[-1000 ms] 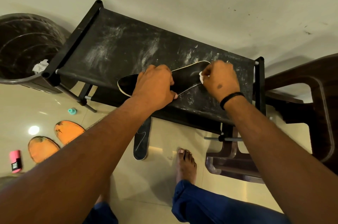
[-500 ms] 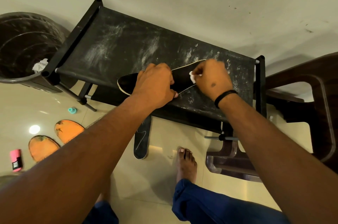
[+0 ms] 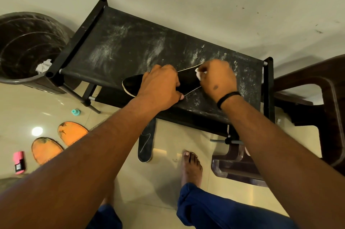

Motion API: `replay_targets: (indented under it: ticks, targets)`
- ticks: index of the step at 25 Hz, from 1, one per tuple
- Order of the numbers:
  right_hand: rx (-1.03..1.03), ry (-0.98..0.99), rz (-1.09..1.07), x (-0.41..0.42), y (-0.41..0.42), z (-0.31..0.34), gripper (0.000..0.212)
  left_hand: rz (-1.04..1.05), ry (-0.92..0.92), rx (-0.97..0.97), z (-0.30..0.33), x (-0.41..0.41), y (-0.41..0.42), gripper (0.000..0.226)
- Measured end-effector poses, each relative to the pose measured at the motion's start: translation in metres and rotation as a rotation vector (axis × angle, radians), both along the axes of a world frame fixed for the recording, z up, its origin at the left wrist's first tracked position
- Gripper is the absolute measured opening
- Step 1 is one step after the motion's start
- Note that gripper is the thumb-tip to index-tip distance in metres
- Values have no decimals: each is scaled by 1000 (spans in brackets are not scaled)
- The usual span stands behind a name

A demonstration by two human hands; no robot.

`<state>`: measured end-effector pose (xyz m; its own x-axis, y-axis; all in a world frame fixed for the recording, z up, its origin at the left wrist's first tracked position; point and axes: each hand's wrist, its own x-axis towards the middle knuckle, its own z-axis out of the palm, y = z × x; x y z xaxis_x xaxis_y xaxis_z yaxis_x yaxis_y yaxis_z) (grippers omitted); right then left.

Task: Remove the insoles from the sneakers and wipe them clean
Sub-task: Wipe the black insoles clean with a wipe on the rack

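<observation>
Legs: blue trouser legs (image 3: 214, 210) at the bottom edge, a bare foot (image 3: 191, 169) flat on the glossy floor tiles (image 3: 168, 187).
Floor: a second black insole (image 3: 146, 142) lies partly under the rack's near edge; two orange insoles (image 3: 56, 142) lie side by side to the left, with a pink object (image 3: 19, 161) beside them and a small teal cap (image 3: 75, 111) further off.
Arms: both forearms reach forward from the lower corners and converge over the rack.
Left hand (image 3: 160, 88): knuckles up, fingers curled over the middle of the black insole (image 3: 134, 85), pinning it to the rack top.
Right hand (image 3: 217, 77): black wristband (image 3: 227, 98) on the wrist, fingers bunched and pinching a small white wipe (image 3: 198, 74) against the insole's far end.
Insole: lies flat on the dusty black fabric rack (image 3: 121, 45), pale edge showing, heel end overhanging the near left side.
Right side: a dark brown chair (image 3: 332, 116) stands just beside the rack.
Far left: a dark bin (image 3: 22, 47) holding crumpled white paper (image 3: 43, 66).
</observation>
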<state>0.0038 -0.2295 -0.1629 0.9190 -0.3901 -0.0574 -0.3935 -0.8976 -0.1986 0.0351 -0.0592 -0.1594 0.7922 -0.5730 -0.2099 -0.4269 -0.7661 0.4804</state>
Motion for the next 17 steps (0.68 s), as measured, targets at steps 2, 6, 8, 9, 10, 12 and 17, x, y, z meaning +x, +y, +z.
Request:
replay_targets:
  ticks: [2, 6, 8, 9, 10, 12, 17]
  targets:
    - [21, -25, -56, -2, -8, -2, 20, 3, 3, -7, 0, -1, -1, 41]
    - [156, 9, 100, -2, 28, -2, 16, -15, -26, 18, -1, 0, 1, 36]
    - [119, 65, 228, -2, 42, 0, 16, -25, -40, 26, -2, 0, 1, 34]
    - [96, 58, 218, 0, 40, 1, 15, -25, -39, 27, -2, 0, 1, 34]
    - [70, 42, 168, 2, 32, 1, 15, -21, -32, 23, -2, 1, 1, 35]
    - [18, -5, 32, 1, 10, 2, 18, -3, -5, 3, -1, 1, 0, 37]
    - [8, -77, -42, -6, 7, -1, 20, -1, 1, 10, -1, 0, -1, 37]
